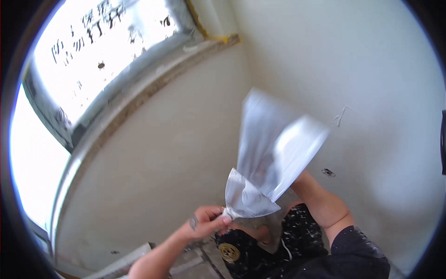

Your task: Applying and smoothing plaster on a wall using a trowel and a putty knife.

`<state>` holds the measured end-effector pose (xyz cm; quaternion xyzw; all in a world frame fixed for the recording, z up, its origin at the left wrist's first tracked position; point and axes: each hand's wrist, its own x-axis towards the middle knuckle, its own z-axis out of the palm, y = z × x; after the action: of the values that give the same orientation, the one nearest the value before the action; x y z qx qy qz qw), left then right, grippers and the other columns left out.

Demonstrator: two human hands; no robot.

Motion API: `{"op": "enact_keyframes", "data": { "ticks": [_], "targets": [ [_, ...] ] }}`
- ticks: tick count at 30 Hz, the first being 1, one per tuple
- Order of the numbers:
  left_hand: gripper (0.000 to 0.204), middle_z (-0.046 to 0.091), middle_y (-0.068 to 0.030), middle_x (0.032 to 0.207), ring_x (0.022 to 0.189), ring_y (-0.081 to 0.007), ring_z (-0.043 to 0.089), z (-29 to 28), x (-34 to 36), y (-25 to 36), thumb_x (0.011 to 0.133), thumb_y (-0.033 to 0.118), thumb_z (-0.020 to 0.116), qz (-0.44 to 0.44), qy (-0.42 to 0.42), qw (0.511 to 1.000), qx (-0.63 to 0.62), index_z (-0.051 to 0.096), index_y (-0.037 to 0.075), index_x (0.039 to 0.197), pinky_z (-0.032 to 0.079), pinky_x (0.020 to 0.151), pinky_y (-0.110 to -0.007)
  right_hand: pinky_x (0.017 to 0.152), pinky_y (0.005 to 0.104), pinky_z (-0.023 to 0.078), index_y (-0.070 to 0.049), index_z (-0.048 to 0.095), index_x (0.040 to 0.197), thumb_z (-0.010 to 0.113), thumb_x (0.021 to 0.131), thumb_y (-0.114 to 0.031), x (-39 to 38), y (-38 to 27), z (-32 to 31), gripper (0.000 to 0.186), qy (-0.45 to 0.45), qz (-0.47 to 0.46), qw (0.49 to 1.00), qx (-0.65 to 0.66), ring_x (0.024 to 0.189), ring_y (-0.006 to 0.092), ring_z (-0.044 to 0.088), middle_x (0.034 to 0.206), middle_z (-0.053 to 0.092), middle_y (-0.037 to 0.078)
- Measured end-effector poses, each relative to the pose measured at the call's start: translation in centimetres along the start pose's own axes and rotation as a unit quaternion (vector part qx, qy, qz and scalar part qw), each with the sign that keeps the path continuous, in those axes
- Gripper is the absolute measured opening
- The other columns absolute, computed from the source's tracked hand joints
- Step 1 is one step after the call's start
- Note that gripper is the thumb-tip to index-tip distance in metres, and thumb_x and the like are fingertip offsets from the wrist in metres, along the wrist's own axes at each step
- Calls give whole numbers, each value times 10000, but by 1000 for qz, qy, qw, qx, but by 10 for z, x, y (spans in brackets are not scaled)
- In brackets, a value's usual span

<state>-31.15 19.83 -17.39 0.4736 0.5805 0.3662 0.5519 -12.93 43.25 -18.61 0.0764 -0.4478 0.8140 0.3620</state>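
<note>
My left hand (209, 222), at lower centre, is closed round the handle of a putty knife (246, 197). White paste clings to the knife's flared metal blade, which points up and right. Just above it, a wide shiny metal plastering trowel (267, 139) is tilted in the air, its far edge blurred by motion. The trowel's lower end meets or overlaps the knife's blade. From the right, my right forearm (320, 197) reaches behind the trowel, so that hand's fingers are hidden; the trowel appears held from its back side.
A pale wall (176, 135) stands in front, meeting another smooth wall (362, 69) in a corner. Upper left, a rough sill (139, 90) runs below a window (107, 51) covered in printed film. A small dark wall opening (328, 172) sits at right. My paint-spattered legs are below.
</note>
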Motion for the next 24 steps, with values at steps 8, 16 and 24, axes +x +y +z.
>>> {"op": "enact_keyframes", "data": {
  "ticks": [8, 16, 24],
  "targets": [
    [334, 646, -111, 861, 648, -178, 600, -15, -8, 8, 974, 302, 606, 114, 34, 990, -79, 613, -28, 1030, 482, 573, -301, 633, 309, 465, -46, 580, 885, 743, 875, -266, -31, 37, -69, 274, 24, 57, 816, -574, 688, 117, 555, 750, 563, 7],
    [251, 634, -91, 847, 653, -153, 599, -19, 0, 4, 997, 235, 563, 73, 216, 968, -103, 604, -13, 993, 474, 564, -277, 576, 331, 481, -22, 576, 1001, 567, 988, -316, -108, 61, -134, 294, 119, 306, 942, 70, 646, 163, 587, 728, 591, 63],
    [295, 610, -33, 680, 616, -98, 571, -15, 0, 8, 993, 251, 577, 12, 316, 945, 81, 639, -17, 887, 444, 566, -253, 665, 412, 518, -29, 650, 991, 600, 940, -396, -99, -10, -76, 374, 15, 110, 869, -481, 709, 296, 630, 818, 660, 125]
  ]
}}
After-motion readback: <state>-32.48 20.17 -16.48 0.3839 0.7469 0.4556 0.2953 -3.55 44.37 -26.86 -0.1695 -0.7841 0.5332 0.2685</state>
